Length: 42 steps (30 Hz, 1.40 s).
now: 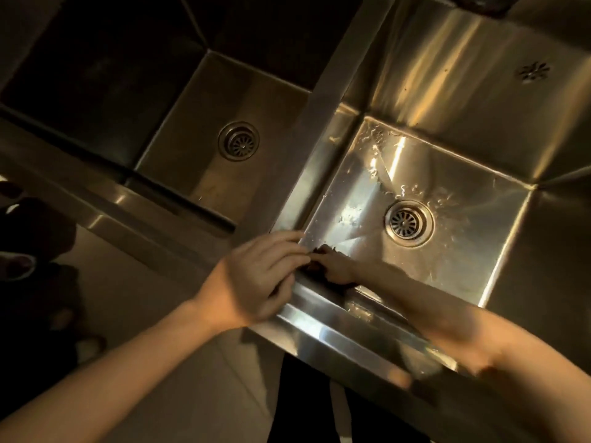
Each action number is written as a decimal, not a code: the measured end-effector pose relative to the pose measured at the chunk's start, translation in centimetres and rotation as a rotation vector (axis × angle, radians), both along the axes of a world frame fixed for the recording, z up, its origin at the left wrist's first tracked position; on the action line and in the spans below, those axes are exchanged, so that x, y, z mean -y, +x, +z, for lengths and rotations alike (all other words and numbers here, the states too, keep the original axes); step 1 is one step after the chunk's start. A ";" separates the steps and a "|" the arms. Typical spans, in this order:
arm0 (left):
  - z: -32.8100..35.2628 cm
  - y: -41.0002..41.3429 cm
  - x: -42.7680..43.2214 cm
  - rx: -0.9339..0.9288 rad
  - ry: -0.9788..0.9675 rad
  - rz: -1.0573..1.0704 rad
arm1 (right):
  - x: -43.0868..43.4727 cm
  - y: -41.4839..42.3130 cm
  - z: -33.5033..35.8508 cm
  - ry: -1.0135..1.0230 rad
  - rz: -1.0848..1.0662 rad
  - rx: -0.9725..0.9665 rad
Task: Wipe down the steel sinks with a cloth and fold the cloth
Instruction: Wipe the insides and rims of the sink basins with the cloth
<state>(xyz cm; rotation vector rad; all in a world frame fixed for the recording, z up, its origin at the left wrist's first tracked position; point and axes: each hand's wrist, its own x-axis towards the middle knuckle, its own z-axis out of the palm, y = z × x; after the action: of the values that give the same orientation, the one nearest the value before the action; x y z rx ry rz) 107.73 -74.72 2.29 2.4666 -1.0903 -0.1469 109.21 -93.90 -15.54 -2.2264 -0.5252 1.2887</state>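
- Sinks first: the right sink (463, 251) is lit and beaded with water across its floor. The left sink (204, 123) lies dark beside it, past the divider (319, 123). Going by that, the right basin is the one you are working.
- Front rim (335, 318) runs slantwise from lower right to upper left. Your left hand (256, 276) rests over it at the corner where it meets the divider, most likely to brace you as you lean in. Its fingers are loosely bent and I see nothing held in them, though their tips lie just beside the right hand.
- Your right hand (334, 266) reaches down inside the right sink to its near left corner. Its fingers are curled over the cloth and press it where floor meets near wall, a seam a flat swipe would miss.
- Cloth (319, 250): dark, bunched and mostly hidden under that hand, with only ragged edges showing at the fingertips. Wadded like this it has no clear long axis; what shows lies roughly along the near wall, parallel to the front rim. Folding looks not yet begun.
- Drain (408, 222) sits apart from the cloth, further into the basin.
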 end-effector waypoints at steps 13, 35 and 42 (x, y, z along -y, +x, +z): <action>-0.3 -1.7 3.4 -0.104 0.269 -0.123 | 11.9 -7.0 3.9 -0.004 -0.060 -0.084; 0.0 -2.9 5.3 -0.102 0.317 -0.125 | 13.9 -9.1 0.1 -0.139 -0.144 -0.235; 0.1 -3.1 5.2 -0.093 0.191 -0.103 | 18.8 -11.3 12.7 0.049 -0.171 -0.191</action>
<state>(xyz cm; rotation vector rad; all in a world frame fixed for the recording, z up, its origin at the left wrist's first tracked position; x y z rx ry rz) 104.68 -79.93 2.41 2.5398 -1.2136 -0.4107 97.93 -112.68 -2.83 -2.0326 -0.2854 1.3645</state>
